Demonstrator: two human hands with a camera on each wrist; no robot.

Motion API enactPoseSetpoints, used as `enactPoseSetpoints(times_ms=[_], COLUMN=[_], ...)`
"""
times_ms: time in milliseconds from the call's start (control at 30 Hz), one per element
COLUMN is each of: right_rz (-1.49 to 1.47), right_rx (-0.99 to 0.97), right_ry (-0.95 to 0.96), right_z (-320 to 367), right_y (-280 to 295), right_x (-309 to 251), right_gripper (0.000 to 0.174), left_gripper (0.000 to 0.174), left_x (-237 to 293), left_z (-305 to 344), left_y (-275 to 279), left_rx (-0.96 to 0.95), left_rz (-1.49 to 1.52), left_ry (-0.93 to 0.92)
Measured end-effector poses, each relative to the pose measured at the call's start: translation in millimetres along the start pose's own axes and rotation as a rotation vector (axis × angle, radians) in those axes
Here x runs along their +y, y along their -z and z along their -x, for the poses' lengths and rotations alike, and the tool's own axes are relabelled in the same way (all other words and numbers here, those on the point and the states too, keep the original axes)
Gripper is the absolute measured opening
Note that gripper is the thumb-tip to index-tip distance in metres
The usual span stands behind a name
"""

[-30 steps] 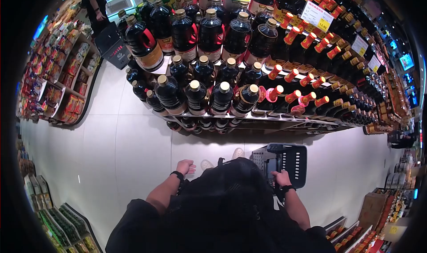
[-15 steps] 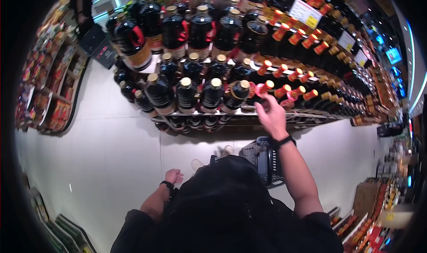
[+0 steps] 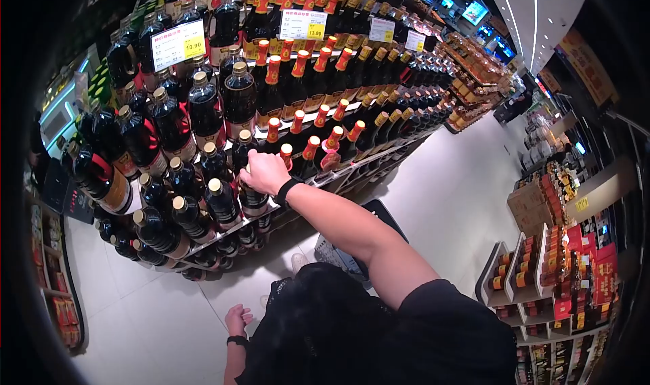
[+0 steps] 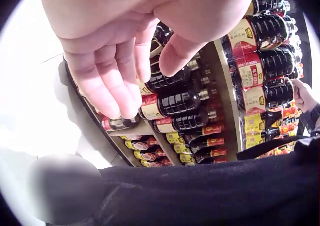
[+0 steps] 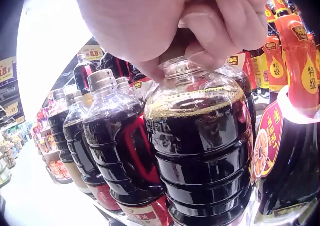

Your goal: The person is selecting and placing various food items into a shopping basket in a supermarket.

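Note:
My right hand [image 3: 266,174] reaches to the front row of the middle shelf, its fingers curled round the cap and neck of a large soy sauce bottle [image 5: 200,146]. Dark liquid fills this ribbed clear bottle nearly to the shoulder, and it stands upright among its neighbours. To its left is a similar bottle [image 5: 117,146] with a pale cap; to its right, a slimmer bottle with an orange-red neck wrap [image 5: 297,60]. Low beside the body hangs my left hand [image 3: 237,317], fingers loosely bent and holding nothing, with lower-shelf bottles [image 4: 172,98] behind it in the left wrist view.
A grey shopping basket [image 3: 330,253] is on the floor under the right arm, partly hidden. Price cards [image 3: 302,25] hang along the upper shelf. Another shelf of jars [image 3: 525,277] stands at the right, a snack shelf [image 3: 57,277] at the far left.
My right hand has risen from beside the basket to the shelf, passed the red-necked bottles and taken hold of a soy sauce bottle's top. The head view has swung right; the left hand still hangs low.

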State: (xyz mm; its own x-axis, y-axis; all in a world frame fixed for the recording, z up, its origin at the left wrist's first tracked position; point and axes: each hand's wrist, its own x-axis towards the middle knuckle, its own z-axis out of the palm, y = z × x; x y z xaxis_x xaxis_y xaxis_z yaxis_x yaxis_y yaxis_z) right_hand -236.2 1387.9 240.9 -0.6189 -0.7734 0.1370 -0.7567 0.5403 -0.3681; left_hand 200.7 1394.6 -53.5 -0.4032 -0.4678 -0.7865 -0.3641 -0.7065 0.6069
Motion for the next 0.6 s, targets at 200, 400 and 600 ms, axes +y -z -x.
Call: enactPoseSetpoints(times_ms=[200,400,600], right_rz=[-0.057,-0.073,-0.141], right_rx=[0.048,0.167,0.261], right_ry=[0.017,0.086,0.116], right_z=[5.0,11.1,47.7], right_y=[3.3,55.1,118.6], right_x=[2.4,-9.3,-22.6], right_gripper=[0.04,0.043,0.042], left_gripper=[0.025,0.028,0.031], left_x=[19.7,54.9,131.8], left_z=[18.8,24.0,44.4], left_y=[-2.4,-12.9,-84.9], left_rx=[-0.02,-0.142,-0.301], left_rz=[-0.076,-0.201,-0.186], left_ry=[-0.063,-0.202,-0.321])
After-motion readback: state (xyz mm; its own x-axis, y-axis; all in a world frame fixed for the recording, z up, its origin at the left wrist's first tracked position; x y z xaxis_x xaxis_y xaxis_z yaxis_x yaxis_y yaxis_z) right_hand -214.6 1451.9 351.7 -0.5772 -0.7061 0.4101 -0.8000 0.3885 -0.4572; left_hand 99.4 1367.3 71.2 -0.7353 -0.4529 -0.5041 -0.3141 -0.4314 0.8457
